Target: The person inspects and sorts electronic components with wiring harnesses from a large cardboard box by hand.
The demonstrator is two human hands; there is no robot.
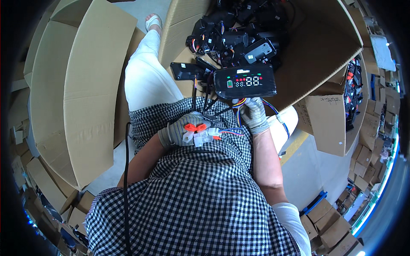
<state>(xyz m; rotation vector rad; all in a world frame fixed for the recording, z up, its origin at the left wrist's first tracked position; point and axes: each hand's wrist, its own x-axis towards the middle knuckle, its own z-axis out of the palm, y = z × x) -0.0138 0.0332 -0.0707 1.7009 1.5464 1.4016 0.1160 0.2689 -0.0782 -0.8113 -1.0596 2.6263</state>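
In a striped grey work glove, my left hand (177, 130) is closed around a bunch of white and orange plug connectors (200, 135) with coloured wires, held over my checked apron. My right hand (255, 116), gloved too, grips the lower edge of a black display panel (245, 82), its fingers mostly hidden behind it. Lit red, green and white symbols and digits show on the panel's face. Coloured wires (270, 106) run down from the panel past my right hand. Left of it, a second black display unit (186, 71) lies with its cable hanging toward my left hand.
Ahead of me a big open carton (324, 51) holds a heap of black display units (243, 25) with cables. An open carton (92, 85) stands at the left. Another carton (326, 119) at the right holds wired parts. A black cable (127, 183) hangs along my left side.
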